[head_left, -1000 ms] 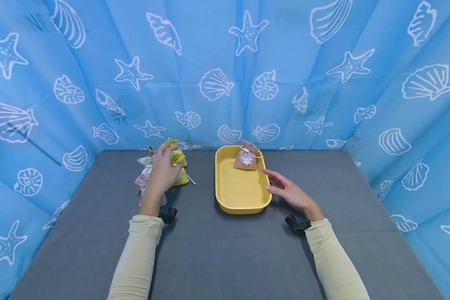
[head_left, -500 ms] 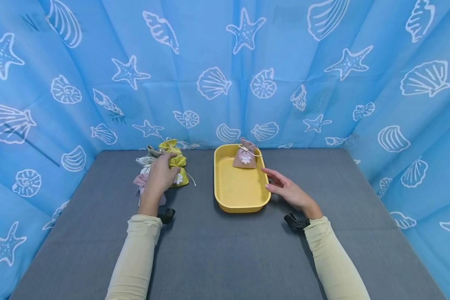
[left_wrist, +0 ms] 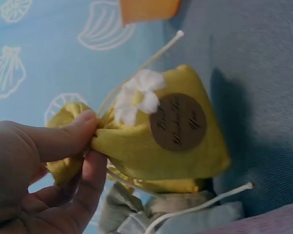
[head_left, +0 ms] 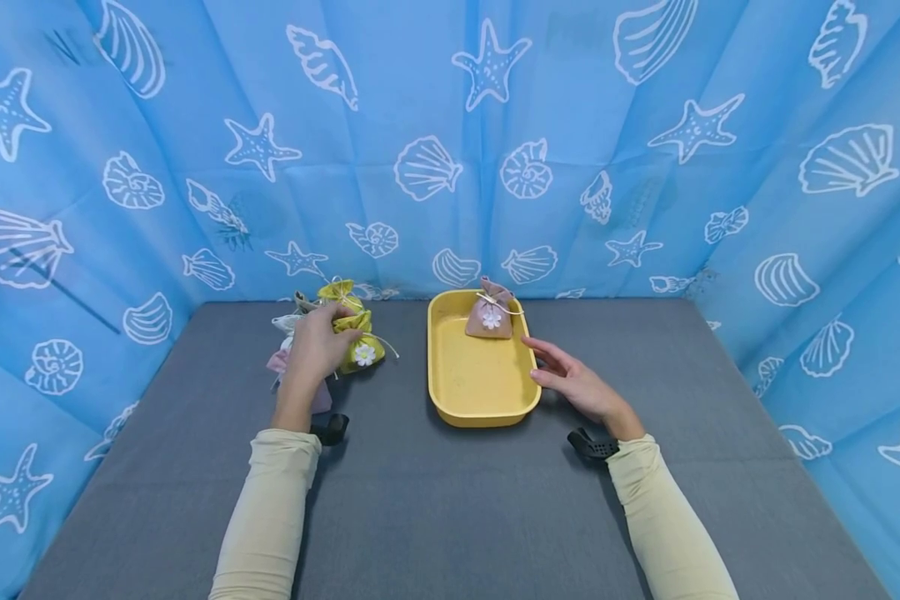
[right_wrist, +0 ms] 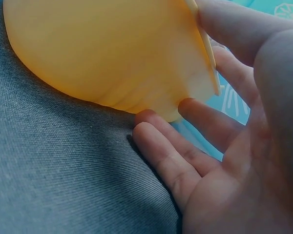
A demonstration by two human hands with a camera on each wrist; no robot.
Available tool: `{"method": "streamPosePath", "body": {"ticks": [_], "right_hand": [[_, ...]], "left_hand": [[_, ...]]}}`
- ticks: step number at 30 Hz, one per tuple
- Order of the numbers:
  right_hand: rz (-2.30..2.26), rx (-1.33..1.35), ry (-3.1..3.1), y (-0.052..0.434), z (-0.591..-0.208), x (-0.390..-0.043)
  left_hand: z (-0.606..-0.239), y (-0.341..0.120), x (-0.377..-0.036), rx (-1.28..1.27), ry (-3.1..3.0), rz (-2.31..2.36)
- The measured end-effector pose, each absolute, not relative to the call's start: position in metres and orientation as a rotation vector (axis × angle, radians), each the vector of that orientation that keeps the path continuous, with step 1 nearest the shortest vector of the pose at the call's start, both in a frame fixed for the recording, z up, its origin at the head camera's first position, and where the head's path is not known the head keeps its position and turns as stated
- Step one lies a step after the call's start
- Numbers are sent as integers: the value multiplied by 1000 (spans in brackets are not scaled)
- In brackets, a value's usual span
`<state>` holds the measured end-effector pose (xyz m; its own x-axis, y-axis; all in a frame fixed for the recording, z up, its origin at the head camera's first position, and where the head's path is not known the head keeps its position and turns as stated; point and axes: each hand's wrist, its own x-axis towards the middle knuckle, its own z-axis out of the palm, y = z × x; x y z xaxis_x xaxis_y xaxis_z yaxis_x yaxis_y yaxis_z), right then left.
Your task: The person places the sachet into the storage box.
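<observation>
My left hand [head_left: 315, 342] pinches the gathered neck of a yellow drawstring pouch [left_wrist: 136, 161] between thumb and fingers. A white flower and a round brown label decorate the pouch, seen in the left wrist view, and its cord ends hang loose. Beneath and beside it lie more pouches: another yellow one [head_left: 337, 293], a greyish one [left_wrist: 119, 202] and a pink one [head_left: 321, 400], partly covered by the hand. On the other side, my right hand [head_left: 581, 387] rests with relaxed fingers at the right wall of a yellow tray [head_left: 472, 383]. Inside the tray leans a dusty-pink pouch [head_left: 483, 325].
A grey cloth [head_left: 450, 508] covers the table. Behind and at both sides hangs a blue curtain [head_left: 390, 100] with white shell and starfish prints. Dark wrist straps [head_left: 592, 444] sit at the cuffs of the light sleeves.
My left hand has closed on the yellow pouch's neck and drawn it slightly toward me and right, tilting it away from the pile. The right hand and tray stay put.
</observation>
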<state>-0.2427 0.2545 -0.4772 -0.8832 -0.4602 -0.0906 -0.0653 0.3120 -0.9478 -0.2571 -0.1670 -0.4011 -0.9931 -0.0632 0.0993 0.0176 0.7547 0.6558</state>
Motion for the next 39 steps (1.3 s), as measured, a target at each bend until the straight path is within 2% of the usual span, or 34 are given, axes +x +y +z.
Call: {"method": "streamPosePath", "body": {"ticks": [15,26,39], "right_hand": [[-1608,-494,2225,254,-478,-245],[-1601,-492,2244,255,-477,-245],[-1610,-498,2243,254,-480,-244]], "left_hand": [[-357,-153,-248,-65,-2696,-1143],[-324,-121,-253,-145,-2630,-1087],[-315,-73,-272,-341,-2727,-1185]]}}
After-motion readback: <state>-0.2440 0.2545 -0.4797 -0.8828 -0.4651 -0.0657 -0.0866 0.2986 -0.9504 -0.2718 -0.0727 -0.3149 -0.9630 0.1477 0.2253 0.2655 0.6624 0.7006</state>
